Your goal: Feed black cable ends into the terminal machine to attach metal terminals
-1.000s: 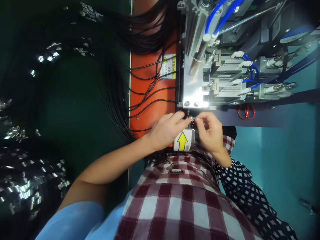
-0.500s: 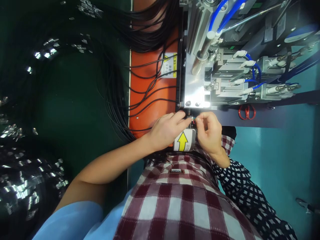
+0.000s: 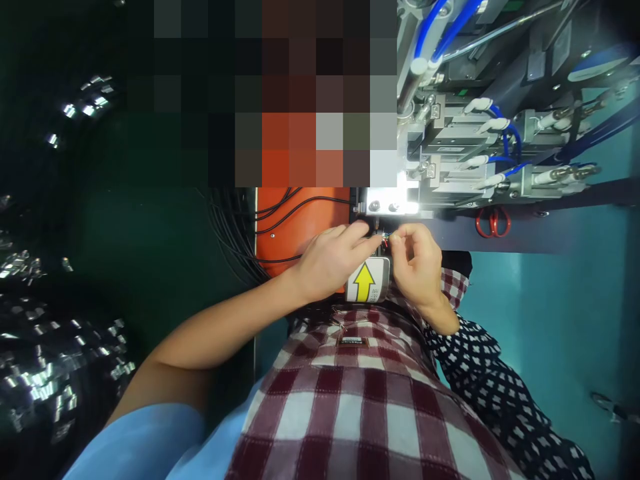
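Fine coloured wires (image 3: 385, 239), some red, white and blue, fan out between my two hands in front of the machine's edge. My left hand (image 3: 333, 260) is closed at their left side, with thumb and forefinger pressed together. A black cable (image 3: 277, 259) runs from the left under that hand, so its end is hidden. On the other side my right hand (image 3: 417, 263) pinches the wire tips between thumb and forefinger. Just below the hands sits a white label with a yellow arrow (image 3: 365, 281).
Metal machinery with blue air tubes (image 3: 515, 137) stands at the upper right. Red-handled scissors (image 3: 493, 222) lie on the ledge. Black cables (image 3: 227, 233) drape beside the orange panel (image 3: 280, 200), and shiny-ended bundles (image 3: 45, 380) fill the left. Blocky pixels hide the upper middle.
Both hands stay almost in place at the wires, with only a very slight shift of the view. Pixel blocks now cover the upper middle, where cables and a warning label showed before.
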`<control>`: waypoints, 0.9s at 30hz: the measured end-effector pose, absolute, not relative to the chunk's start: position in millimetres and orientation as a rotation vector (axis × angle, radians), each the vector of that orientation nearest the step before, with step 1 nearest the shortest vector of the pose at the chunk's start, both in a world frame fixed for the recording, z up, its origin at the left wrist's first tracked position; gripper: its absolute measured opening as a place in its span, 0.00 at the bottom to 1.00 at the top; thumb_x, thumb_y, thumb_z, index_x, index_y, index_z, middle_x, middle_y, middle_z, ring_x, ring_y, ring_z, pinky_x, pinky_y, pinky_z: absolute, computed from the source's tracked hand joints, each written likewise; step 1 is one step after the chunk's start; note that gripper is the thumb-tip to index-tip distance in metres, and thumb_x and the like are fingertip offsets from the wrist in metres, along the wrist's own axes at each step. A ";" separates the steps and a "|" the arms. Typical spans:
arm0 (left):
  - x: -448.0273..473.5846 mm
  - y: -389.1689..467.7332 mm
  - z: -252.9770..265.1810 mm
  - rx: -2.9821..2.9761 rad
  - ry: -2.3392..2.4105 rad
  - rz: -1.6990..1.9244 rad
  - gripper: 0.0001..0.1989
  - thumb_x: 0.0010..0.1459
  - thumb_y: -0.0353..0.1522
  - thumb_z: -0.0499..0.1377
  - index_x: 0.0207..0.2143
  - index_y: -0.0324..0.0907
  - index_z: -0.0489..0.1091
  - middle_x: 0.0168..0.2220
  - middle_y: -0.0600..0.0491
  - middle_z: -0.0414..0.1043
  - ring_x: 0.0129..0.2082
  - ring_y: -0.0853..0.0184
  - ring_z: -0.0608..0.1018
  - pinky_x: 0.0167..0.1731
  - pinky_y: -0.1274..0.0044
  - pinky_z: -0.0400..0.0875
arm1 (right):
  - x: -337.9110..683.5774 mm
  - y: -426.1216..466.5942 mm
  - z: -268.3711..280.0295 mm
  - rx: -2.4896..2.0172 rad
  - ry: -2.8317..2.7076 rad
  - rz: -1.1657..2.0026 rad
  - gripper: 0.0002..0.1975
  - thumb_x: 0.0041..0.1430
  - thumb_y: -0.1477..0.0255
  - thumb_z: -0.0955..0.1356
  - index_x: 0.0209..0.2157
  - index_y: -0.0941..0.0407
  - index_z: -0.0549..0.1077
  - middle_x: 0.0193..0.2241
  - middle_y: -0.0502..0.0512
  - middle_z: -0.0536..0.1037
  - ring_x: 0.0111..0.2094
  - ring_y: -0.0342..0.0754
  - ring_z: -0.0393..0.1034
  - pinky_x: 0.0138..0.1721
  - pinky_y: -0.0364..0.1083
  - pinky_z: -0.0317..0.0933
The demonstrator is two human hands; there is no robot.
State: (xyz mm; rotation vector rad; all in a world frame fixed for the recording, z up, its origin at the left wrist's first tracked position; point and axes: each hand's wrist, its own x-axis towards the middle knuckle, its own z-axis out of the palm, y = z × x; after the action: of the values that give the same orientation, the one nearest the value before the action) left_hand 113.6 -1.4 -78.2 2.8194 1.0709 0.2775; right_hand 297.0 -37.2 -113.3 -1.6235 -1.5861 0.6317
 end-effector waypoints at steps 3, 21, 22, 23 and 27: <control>113.8 -1.4 -78.2 2.814 1.073 0.256 0.14 0.67 0.30 0.50 0.51 0.41 0.70 0.39 0.47 0.72 0.33 0.66 0.75 0.33 0.76 0.72 | 298.3 -37.8 -116.6 -1.659 -1.467 0.749 0.04 0.64 0.69 0.65 0.34 0.55 0.69 0.27 0.49 0.71 0.25 0.43 0.63 0.28 0.46 0.59; 114.2 -0.8 -77.9 2.824 1.062 0.236 0.13 0.66 0.30 0.52 0.50 0.41 0.71 0.38 0.47 0.72 0.32 0.66 0.74 0.32 0.76 0.71 | 296.6 -34.2 -106.1 -1.562 -1.569 0.600 0.03 0.62 0.72 0.66 0.33 0.54 0.71 0.28 0.50 0.71 0.26 0.44 0.64 0.29 0.46 0.60; 114.1 -0.7 -77.7 2.822 1.059 0.235 0.13 0.66 0.30 0.52 0.50 0.41 0.71 0.38 0.47 0.72 0.32 0.66 0.74 0.32 0.76 0.72 | 296.9 -34.2 -107.2 -1.567 -1.554 0.616 0.03 0.62 0.73 0.66 0.33 0.54 0.71 0.28 0.51 0.72 0.26 0.44 0.64 0.29 0.46 0.60; 114.1 -0.7 -77.5 2.819 1.058 0.232 0.13 0.66 0.30 0.52 0.50 0.41 0.71 0.39 0.47 0.72 0.33 0.65 0.74 0.32 0.75 0.72 | 297.1 -34.3 -108.1 -1.575 -1.544 0.628 0.03 0.62 0.73 0.66 0.34 0.54 0.71 0.29 0.51 0.72 0.27 0.44 0.65 0.30 0.46 0.61; 113.8 -0.9 -77.2 2.797 1.065 0.223 0.14 0.66 0.30 0.50 0.51 0.41 0.70 0.39 0.46 0.72 0.34 0.65 0.75 0.33 0.75 0.72 | 297.6 -35.1 -109.6 -1.598 -1.541 0.658 0.03 0.62 0.72 0.65 0.34 0.54 0.70 0.29 0.51 0.73 0.28 0.45 0.66 0.31 0.47 0.62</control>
State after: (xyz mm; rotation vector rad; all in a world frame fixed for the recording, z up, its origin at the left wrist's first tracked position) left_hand 113.8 -0.9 -77.2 2.7969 1.0653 0.2230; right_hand 297.6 -35.1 -109.6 -1.5979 -1.5415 0.6579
